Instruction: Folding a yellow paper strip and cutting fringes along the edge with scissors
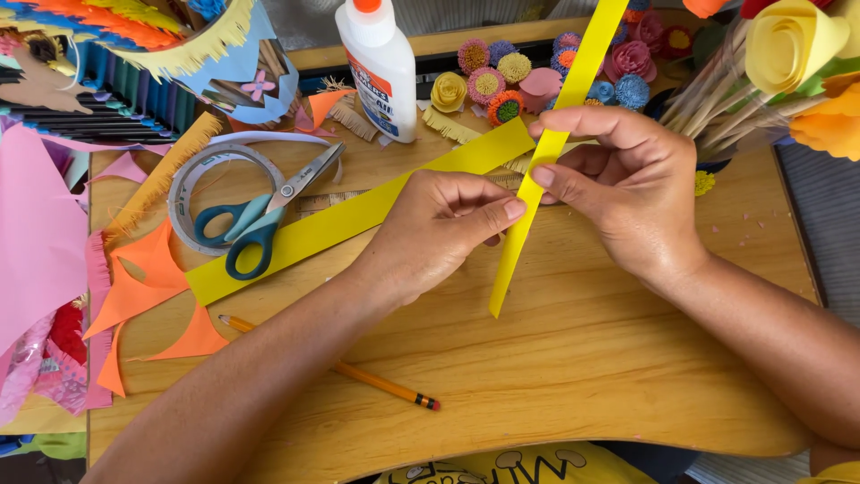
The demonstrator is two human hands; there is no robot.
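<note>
A long narrow yellow paper strip (pixel 518 244) stands almost upright over the wooden table (pixel 573 367). My right hand (pixel 627 193) pinches it between thumb and forefinger at its middle. My left hand (pixel 439 229) has its fingers curled, its thumb tip touching the strip's left edge just below the right thumb. A wider yellow paper band (pixel 340 220) lies flat on the table and runs under my left hand.
Teal-handled scissors (pixel 255 224) lie on a tape roll (pixel 193 175) at the left. A white glue bottle (pixel 381 67) stands at the back. Small paper flowers (pixel 488 85), orange scraps (pixel 134 287), a pencil (pixel 358 372) and pink paper (pixel 36 233) surround the work area.
</note>
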